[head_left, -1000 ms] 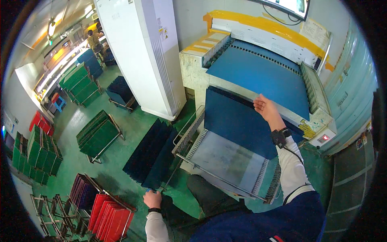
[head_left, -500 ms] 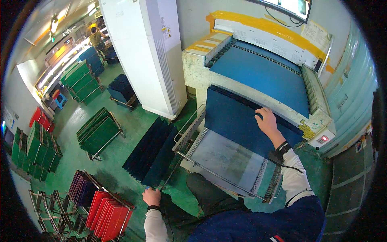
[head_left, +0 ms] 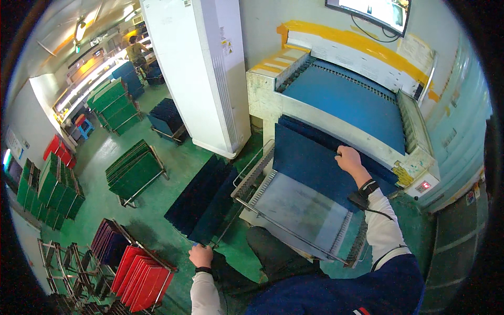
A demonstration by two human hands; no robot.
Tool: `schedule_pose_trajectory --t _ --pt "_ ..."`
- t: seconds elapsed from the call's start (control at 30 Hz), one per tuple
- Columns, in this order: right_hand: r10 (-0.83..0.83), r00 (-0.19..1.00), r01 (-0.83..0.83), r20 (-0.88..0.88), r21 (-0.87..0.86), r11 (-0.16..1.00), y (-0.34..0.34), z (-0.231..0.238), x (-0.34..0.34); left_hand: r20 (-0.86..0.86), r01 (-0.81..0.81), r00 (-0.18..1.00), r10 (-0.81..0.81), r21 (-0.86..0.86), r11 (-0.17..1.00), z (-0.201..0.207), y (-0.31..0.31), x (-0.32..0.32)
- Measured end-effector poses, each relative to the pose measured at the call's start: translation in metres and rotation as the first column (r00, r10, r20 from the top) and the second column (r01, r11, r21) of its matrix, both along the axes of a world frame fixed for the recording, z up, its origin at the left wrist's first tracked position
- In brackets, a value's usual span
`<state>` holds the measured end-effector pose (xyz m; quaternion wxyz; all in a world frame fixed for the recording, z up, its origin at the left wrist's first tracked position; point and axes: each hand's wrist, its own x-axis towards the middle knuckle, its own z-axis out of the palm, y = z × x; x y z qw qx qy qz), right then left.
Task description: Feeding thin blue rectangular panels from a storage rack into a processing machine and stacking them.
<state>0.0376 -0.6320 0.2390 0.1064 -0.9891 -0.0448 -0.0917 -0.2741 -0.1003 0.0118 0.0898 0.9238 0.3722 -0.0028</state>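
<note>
My right hand is closed on the top edge of a dark blue board, the front one of several that lean back in a wire-sided rack. Low on the left, my left hand is closed by the near corner of a floor rack of dark blue boards. A small bit of blue shows at its fingertips; what it grips is hidden. Behind the leaning boards stands a machine with a bright blue board lying flat on its bed.
A white cabinet rises left of the machine. Racks of green boards and red boards stand on the green floor. Metal frames are at lower left. A person works far off. A monitor hangs above.
The fingers of my right hand, more spread before, have come together on the board's top edge. My left hand stays beside the floor rack. The whole view has shifted slightly.
</note>
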Motion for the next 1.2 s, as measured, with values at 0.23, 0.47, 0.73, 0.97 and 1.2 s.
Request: schedule_pose_trajectory --t 0.23,0.47,0.73,0.97,1.2 --pt "-0.079 0.952 0.016 -0.297 -0.210 0.978 -0.021 -0.004 0.018 -0.017 -0.004 1.000 0.003 -0.047 0.999 0.001 0.002 0.001" --pt "-0.134 0.953 0.095 -0.271 -0.152 0.984 -0.012 -0.005 0.011 -0.045 0.021 0.999 -0.021 -0.005 1.000 0.001 0.002 0.002" --pt "-0.136 0.958 0.104 -0.252 -0.136 0.985 -0.007 -0.004 0.005 -0.038 0.028 0.999 -0.029 -0.026 0.999 0.000 0.005 0.002" --pt "-0.141 0.965 0.111 -0.220 -0.141 0.984 -0.008 -0.008 0.007 -0.040 0.007 0.999 -0.009 -0.062 0.998 0.004 0.005 0.001" --pt "-0.114 0.975 0.094 -0.189 -0.112 0.989 -0.011 -0.013 0.008 -0.045 -0.004 0.999 0.001 -0.067 0.998 0.006 0.004 0.000"
